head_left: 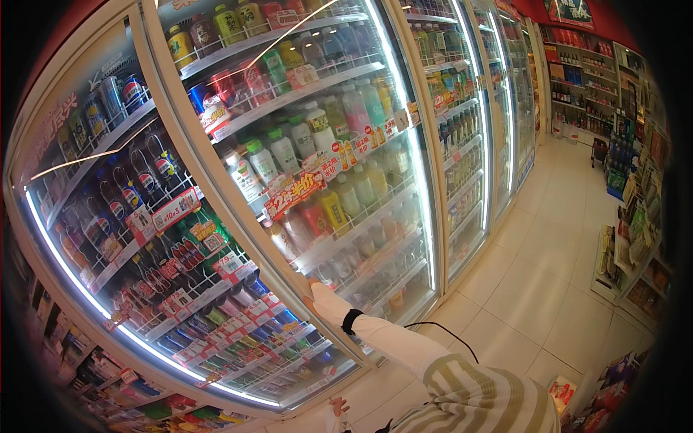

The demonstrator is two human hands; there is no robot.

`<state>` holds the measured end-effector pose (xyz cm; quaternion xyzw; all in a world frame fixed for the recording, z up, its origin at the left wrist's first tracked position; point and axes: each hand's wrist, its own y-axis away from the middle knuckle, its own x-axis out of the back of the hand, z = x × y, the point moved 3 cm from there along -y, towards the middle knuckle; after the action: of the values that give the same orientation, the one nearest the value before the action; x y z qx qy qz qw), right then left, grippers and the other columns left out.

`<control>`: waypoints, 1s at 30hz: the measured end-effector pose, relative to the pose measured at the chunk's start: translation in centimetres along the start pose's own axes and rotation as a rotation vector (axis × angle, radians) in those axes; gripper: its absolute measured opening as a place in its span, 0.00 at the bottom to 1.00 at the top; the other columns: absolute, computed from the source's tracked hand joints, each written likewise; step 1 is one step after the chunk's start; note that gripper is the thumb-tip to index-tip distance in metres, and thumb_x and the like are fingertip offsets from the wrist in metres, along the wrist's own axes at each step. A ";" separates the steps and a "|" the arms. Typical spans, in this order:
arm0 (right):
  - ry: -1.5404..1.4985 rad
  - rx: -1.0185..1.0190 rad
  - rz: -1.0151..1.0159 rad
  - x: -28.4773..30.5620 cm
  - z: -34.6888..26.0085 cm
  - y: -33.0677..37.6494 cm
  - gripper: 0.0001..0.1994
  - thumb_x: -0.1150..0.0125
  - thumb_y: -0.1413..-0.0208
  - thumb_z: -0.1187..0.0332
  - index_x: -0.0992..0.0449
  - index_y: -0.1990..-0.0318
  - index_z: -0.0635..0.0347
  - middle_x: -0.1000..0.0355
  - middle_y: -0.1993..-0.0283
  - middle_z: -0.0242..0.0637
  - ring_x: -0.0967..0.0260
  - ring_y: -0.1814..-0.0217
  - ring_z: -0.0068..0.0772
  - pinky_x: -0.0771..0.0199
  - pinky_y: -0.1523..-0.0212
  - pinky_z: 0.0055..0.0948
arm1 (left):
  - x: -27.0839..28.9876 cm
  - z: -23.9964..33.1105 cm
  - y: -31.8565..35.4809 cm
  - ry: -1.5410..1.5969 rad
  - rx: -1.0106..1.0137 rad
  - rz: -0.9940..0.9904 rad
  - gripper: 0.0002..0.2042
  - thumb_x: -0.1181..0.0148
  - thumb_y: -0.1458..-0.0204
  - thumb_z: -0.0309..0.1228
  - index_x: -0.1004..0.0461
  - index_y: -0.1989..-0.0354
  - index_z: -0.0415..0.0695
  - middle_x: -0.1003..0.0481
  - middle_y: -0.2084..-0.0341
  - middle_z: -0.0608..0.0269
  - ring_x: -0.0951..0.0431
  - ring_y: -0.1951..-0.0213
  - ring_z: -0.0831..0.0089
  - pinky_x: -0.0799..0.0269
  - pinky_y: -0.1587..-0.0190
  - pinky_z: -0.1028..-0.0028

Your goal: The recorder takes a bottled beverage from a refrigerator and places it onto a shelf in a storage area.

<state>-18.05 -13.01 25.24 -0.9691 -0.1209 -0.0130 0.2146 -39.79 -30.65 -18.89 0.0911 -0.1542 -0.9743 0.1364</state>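
Observation:
My right arm, in a white sleeve with a black band at the wrist, reaches out to a tall glass-door drinks cooler (pixel 390 317). At the end of it, my right hand (pixel 312 294) closes on the edge of the pale door frame (pixel 271 270); the sleeve and frame partly hide its fingers. Behind the misted glass stand white bottles (pixel 280 148), cans and other drinks on wire shelves. Low at the bottom edge, my left hand (pixel 338 406) shows small beside the cooler's base, fingers loosely apart, nothing visible in it.
Another cooler door (pixel 173 252) on the left shows dark soda bottles and cans. More coolers (pixel 462 130) line the aisle at right. Pale floor tiles (pixel 534 267) lead to far bottle shelves (pixel 581 86). Goods racks (pixel 639 238) stand along the right. A black cable (pixel 455 335) loops by my arm.

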 end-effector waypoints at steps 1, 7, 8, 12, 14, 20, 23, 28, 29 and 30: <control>0.192 -0.014 0.091 2.7 1.9 -0.6 0.13 0.51 0.46 0.68 0.38 0.56 0.67 0.35 0.64 0.50 0.37 0.63 0.41 0.39 0.60 0.34 | 0.9 -0.6 3.0 -0.045 0.080 -0.063 0.24 0.49 0.48 0.39 0.42 0.48 0.34 0.35 0.54 0.48 0.32 0.53 0.58 0.32 0.62 0.65; 0.355 -0.027 0.194 2.9 2.4 -3.5 0.11 0.51 0.48 0.71 0.37 0.59 0.66 0.34 0.65 0.51 0.36 0.63 0.43 0.39 0.60 0.35 | 11.8 -2.7 13.6 0.217 0.253 0.045 0.29 0.47 0.50 0.40 0.49 0.42 0.42 0.44 0.44 0.53 0.40 0.45 0.59 0.39 0.48 0.60; 0.334 -0.008 0.227 2.7 2.6 -3.6 0.11 0.51 0.48 0.71 0.37 0.59 0.66 0.34 0.65 0.51 0.36 0.62 0.43 0.39 0.60 0.35 | 13.0 -3.7 13.5 0.348 0.279 0.059 0.31 0.45 0.51 0.41 0.48 0.42 0.41 0.44 0.44 0.52 0.40 0.45 0.59 0.39 0.47 0.59; 0.259 0.007 0.261 1.5 2.7 -4.2 0.12 0.51 0.49 0.72 0.37 0.57 0.65 0.35 0.61 0.52 0.37 0.59 0.44 0.40 0.57 0.35 | 14.1 -3.6 11.4 -0.852 -0.525 -0.316 0.25 0.45 0.49 0.30 0.45 0.44 0.37 0.39 0.48 0.47 0.36 0.49 0.58 0.34 0.52 0.63; 0.251 0.009 0.263 1.8 3.0 -4.3 0.13 0.51 0.49 0.72 0.37 0.55 0.65 0.35 0.60 0.52 0.37 0.58 0.44 0.40 0.56 0.35 | 13.0 -4.5 9.0 -0.196 0.125 -0.142 0.23 0.50 0.48 0.30 0.45 0.44 0.38 0.39 0.48 0.49 0.36 0.49 0.60 0.35 0.51 0.63; 0.237 -0.085 0.178 3.7 3.7 -3.4 0.19 0.50 0.47 0.70 0.41 0.48 0.64 0.37 0.52 0.52 0.38 0.51 0.45 0.41 0.51 0.33 | -3.7 11.5 6.8 0.000 0.262 -0.149 0.20 0.54 0.45 0.35 0.42 0.46 0.39 0.38 0.49 0.53 0.35 0.50 0.62 0.38 0.50 0.61; 0.159 0.019 0.140 3.7 5.2 -2.9 0.19 0.52 0.46 0.67 0.40 0.46 0.62 0.36 0.52 0.48 0.39 0.50 0.41 0.42 0.50 0.30 | -8.4 13.3 6.0 -0.339 0.033 -0.323 0.24 0.55 0.45 0.43 0.40 0.48 0.37 0.34 0.52 0.48 0.33 0.53 0.59 0.37 0.52 0.62; 0.155 -0.015 -0.159 8.5 6.5 1.4 0.18 0.52 0.44 0.63 0.38 0.49 0.63 0.37 0.51 0.49 0.39 0.48 0.42 0.41 0.49 0.31 | -12.5 6.2 -1.8 -0.358 0.192 -0.215 0.21 0.48 0.49 0.40 0.36 0.54 0.35 0.28 0.61 0.47 0.23 0.71 0.64 0.32 0.72 0.70; 0.132 -0.072 -0.123 12.1 6.9 4.0 0.17 0.51 0.45 0.64 0.36 0.51 0.64 0.35 0.54 0.48 0.38 0.50 0.40 0.39 0.51 0.30 | -15.4 7.2 -1.0 -0.388 0.208 -0.226 0.20 0.48 0.49 0.39 0.36 0.54 0.35 0.28 0.62 0.48 0.23 0.70 0.65 0.32 0.71 0.71; 0.155 -0.099 -0.090 15.9 8.5 7.0 0.14 0.49 0.46 0.67 0.35 0.54 0.64 0.34 0.60 0.44 0.35 0.59 0.34 0.36 0.57 0.29 | -20.4 10.5 0.4 -0.420 0.213 -0.240 0.20 0.48 0.49 0.38 0.35 0.55 0.35 0.27 0.63 0.50 0.24 0.70 0.66 0.32 0.70 0.71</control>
<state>-1.21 -11.91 15.86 -0.9682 -0.1467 -0.1034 0.1741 -22.65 -22.17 -6.16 -0.0815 -0.2688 -0.9594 -0.0254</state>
